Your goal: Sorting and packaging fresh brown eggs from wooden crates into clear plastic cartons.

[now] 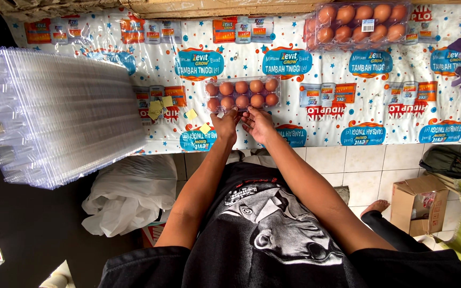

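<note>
Brimming clear carton [243,94], brown eggs [241,87]

Both arms extended forward; left hand [225,126] and right hand [257,124] side by side, fingers curled downward.

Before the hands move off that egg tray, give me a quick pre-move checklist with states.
1. Both hands at the tray: ok. Left hand and right hand are on the near edge of the clear egg tray.
2. Tray filled: ok, two rows of five brown eggs, no empty cup visible.
3. Lid latched along the near edge: cannot tell, fingers cover it.
4. Eggs uncracked: cannot tell at this size.
5. Room beside the finished tray at the far edge: ok, open printed table cover to its left.
6. Yellow paper slips clear of the tray: ok, they lie apart to its left.
</note>
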